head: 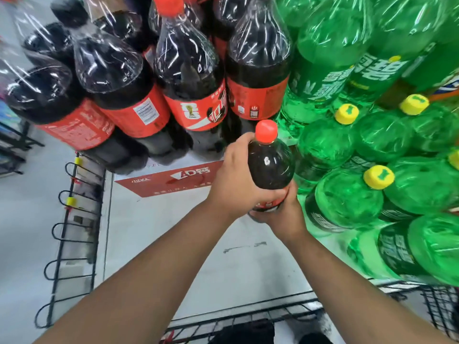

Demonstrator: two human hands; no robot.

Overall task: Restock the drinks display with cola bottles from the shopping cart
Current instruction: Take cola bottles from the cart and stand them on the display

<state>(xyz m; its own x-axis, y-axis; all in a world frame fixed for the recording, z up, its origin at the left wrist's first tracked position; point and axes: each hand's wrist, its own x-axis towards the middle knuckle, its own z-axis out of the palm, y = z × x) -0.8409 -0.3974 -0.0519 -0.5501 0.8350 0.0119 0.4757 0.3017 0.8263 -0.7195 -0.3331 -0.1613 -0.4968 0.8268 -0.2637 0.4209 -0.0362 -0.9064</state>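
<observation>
We see a pale grey floor [29, 219] at 9 o'clock, a black wire rack [65, 232] at 8 o'clock, and shiny, brightly lit green bottles [372, 145] stacked at 3 o'clock.

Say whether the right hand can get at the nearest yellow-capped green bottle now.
Probably not yet: the way to the green bottle is free, but the right hand grips the cola bottle.

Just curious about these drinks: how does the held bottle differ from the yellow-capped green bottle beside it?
The cola bottle is dark with a red cap; the green bottle is green with a yellow cap. The left hand and right hand grip the cola bottle; the green bottle sits untouched. Both are capped plastic bottles.
</observation>
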